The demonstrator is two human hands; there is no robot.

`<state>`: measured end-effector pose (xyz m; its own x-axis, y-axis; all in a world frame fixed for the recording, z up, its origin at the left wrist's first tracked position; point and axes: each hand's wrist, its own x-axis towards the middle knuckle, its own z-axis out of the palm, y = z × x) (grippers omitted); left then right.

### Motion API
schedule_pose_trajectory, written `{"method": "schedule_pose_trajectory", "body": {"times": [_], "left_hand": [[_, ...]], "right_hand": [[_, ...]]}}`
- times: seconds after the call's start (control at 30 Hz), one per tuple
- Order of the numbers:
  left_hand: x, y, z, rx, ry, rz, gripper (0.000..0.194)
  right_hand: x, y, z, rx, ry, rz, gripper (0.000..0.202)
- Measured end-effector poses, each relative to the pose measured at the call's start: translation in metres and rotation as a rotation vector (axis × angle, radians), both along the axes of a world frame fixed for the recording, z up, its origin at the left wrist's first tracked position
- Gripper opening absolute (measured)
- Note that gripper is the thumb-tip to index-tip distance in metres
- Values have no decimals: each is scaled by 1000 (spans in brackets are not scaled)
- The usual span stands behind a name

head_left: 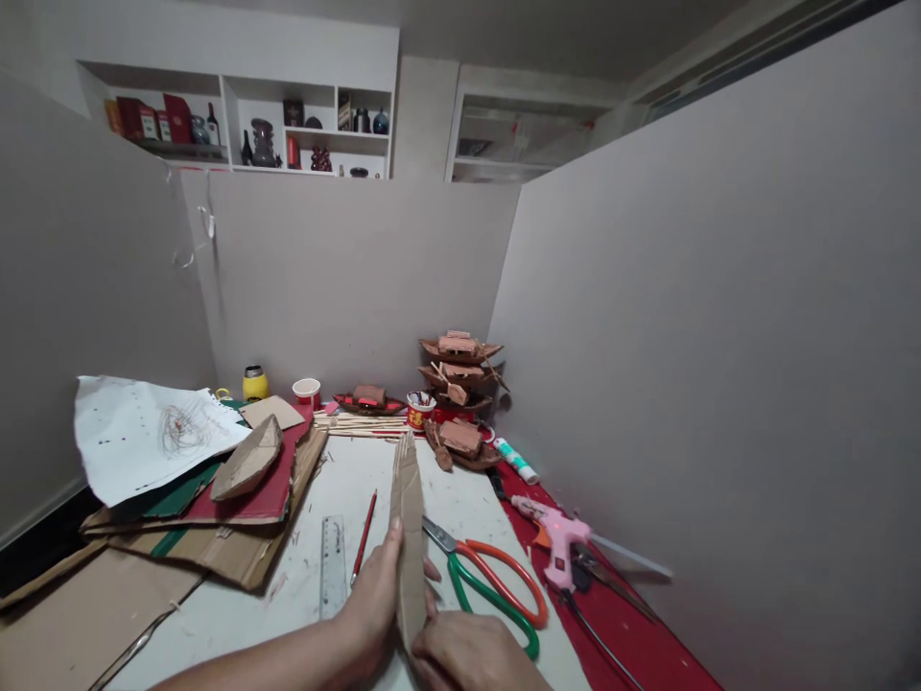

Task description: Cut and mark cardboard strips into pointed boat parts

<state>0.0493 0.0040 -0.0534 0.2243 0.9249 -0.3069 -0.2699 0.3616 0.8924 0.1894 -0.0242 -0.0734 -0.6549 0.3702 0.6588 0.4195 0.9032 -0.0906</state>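
Between my hands a long, narrow piece of brown cardboard (410, 537) stands on edge, its far end pointing away from me and looking layered or frayed. My left hand (378, 590) grips its left side, with fingertips showing past the right side. Low in the view, my right hand (471, 653) is closed at the near end of the cardboard. Scissors (496, 585) with orange and green handles lie just right of it, partly hidden by the cardboard. On the left are a red pencil (366, 533) and a clear ruler (333, 566).
Cardboard sheets (237, 552), a boat-shaped cardboard piece (248, 461) and scribbled paper (154, 437) are piled left. Stacked model boats (460, 350), thin sticks (360, 424) and a red cup (306, 392) stand at the back. A pink glue gun (557, 537) lies right, beside a grey partition (720, 336).
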Motion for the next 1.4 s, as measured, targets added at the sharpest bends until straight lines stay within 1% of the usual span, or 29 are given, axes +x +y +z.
{"method": "schedule_pose_trajectory", "body": {"times": [0.13, 0.23, 0.3, 0.43, 0.57, 0.77, 1.0, 1.17, 1.4], "left_hand": [[-1, -2, 0, 25, 40, -2, 76], [-3, -3, 3, 15, 42, -41, 73], [-4, -2, 5, 3, 24, -36, 71], [-6, 0, 8, -18, 15, -71, 71], [-6, 1, 8, -26, 7, -99, 71], [-8, 0, 8, 21, 78, -117, 72], [-8, 0, 3, 77, 116, -136, 72], [-7, -2, 6, 73, 136, -132, 73], [-7, -3, 9, 57, 159, -142, 71]], "right_hand": [[2, -13, 13, -161, -47, -52, 20], [5, -18, 24, -295, -74, -93, 15], [8, -17, 30, -374, -56, -71, 13], [11, -15, 36, -441, 2, -50, 5], [10, -17, 35, -440, -11, -27, 4], [7, -18, 32, -425, -30, -35, 8], [6, -20, 32, -385, -60, -35, 10], [5, -21, 31, -369, -107, -61, 13], [5, -20, 28, -386, -116, -49, 11]]}}
